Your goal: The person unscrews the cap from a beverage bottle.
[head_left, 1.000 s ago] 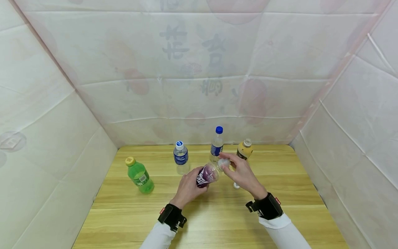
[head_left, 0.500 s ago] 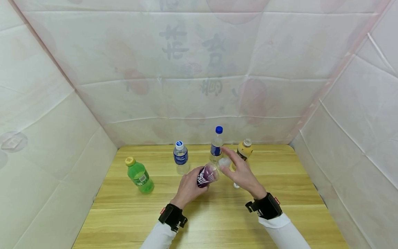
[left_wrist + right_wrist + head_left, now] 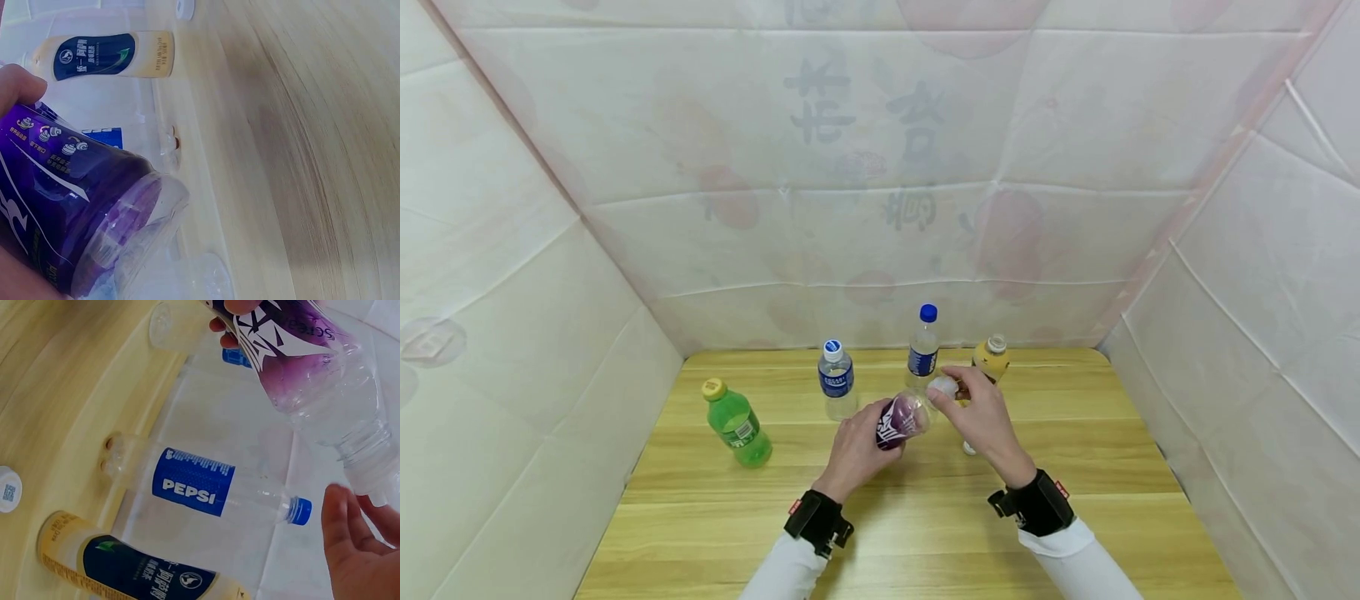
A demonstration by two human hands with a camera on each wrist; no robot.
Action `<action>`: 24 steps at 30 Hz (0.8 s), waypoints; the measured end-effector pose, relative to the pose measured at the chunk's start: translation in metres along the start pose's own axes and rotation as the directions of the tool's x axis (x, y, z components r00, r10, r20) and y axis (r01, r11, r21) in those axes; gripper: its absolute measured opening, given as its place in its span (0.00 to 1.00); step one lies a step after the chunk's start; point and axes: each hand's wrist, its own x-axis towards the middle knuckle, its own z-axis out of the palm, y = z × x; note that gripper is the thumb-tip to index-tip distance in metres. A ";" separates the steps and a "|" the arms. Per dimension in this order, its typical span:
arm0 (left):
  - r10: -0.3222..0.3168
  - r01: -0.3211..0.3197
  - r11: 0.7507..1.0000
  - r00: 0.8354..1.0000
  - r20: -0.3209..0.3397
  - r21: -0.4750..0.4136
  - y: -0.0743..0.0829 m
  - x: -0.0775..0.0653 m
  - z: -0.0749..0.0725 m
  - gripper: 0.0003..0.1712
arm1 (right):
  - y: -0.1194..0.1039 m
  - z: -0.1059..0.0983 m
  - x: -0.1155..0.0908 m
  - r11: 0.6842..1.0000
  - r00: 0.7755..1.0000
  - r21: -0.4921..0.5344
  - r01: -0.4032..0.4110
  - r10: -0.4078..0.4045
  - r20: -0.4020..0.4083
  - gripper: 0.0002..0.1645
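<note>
My left hand (image 3: 855, 450) grips a clear plastic bottle (image 3: 904, 419) by its purple label and holds it tilted, mouth up toward the right. At that mouth, my right hand (image 3: 988, 421) pinches a translucent white bottle cap (image 3: 942, 387) between thumb and fingers. The right wrist view shows the bottle's neck and the cap (image 3: 369, 478) on it, with fingertips right at its edge. From the left wrist, the purple label (image 3: 56, 181) and clear base appear close up. Behind the right hand stands a yellow milk tea bottle (image 3: 991, 358) without a cap.
A Pepsi bottle (image 3: 922, 358) with a blue cap stands just behind the hands. Left of it is a blue-labelled clear bottle (image 3: 837, 385), and farther left a green bottle (image 3: 741, 432). A loose white cap (image 3: 7, 489) lies on the wooden table (image 3: 925, 550). Cloth walls enclose three sides.
My right fingers spread away from the cap half a second ago and now pinch it again, the wrist slightly further left. The left hand and its bottle stay nearly still.
</note>
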 end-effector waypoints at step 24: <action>-0.009 0.009 1.000 1.000 -0.001 -0.030 0.000 -0.001 0.000 0.41 | 0.002 -0.006 0.000 0.994 0.986 0.080 0.076 -0.087 0.140 0.30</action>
